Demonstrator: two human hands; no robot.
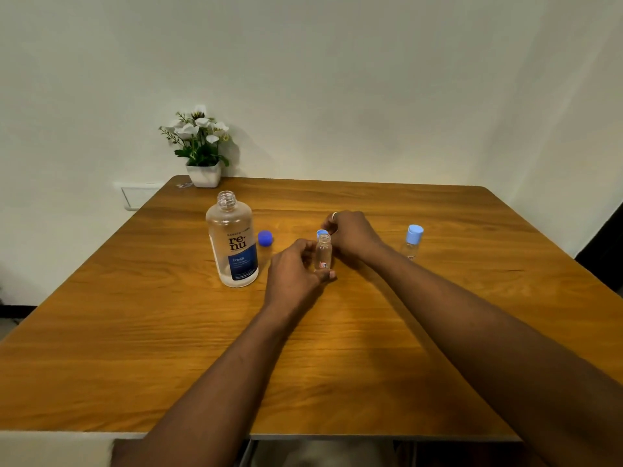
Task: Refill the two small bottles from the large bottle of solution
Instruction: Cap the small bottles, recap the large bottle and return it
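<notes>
The large clear solution bottle [232,241] with a blue label stands upright and uncapped, left of centre on the table. Its dark blue cap [265,238] lies just to its right. My left hand [296,271] grips a small clear bottle [323,252], upright and open at the top. Just behind that bottle's mouth, my right hand [352,235] pinches its light blue cap [321,233]. The second small bottle [412,242] stands to the right with its light blue cap on.
The wooden table [337,348] meets a white wall at its far edge. A white pot of artificial flowers [202,150] stands at the back left corner. A wall socket plate [135,195] sits left of the table.
</notes>
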